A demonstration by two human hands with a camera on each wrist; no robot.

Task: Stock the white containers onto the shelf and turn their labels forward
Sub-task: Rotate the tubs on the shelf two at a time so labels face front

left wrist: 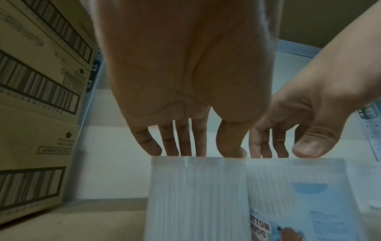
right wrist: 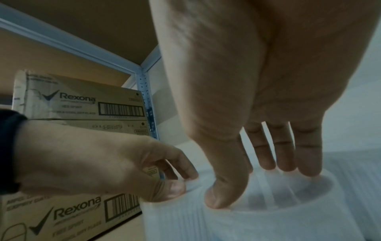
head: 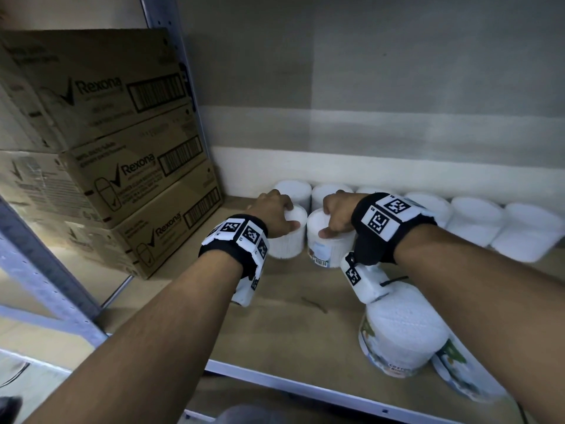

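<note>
Two white ribbed containers upright side by side on the brown shelf board (head: 293, 304), touching or nearly so, each gripped at the lid from above. Left container (head: 289, 237) plain white toward the camera, no label showing. Right container (head: 328, 243) with a blue-and-white label and barcode partly turned to the front; "COTTON BUDS" partly legible in the left wrist view. Behind them, a back row of white containers (head: 477, 218) lined along the wall, lids up. Nearer the front edge, two more labelled containers (head: 403, 335) close together, the right one largely hidden by an arm.
</note>
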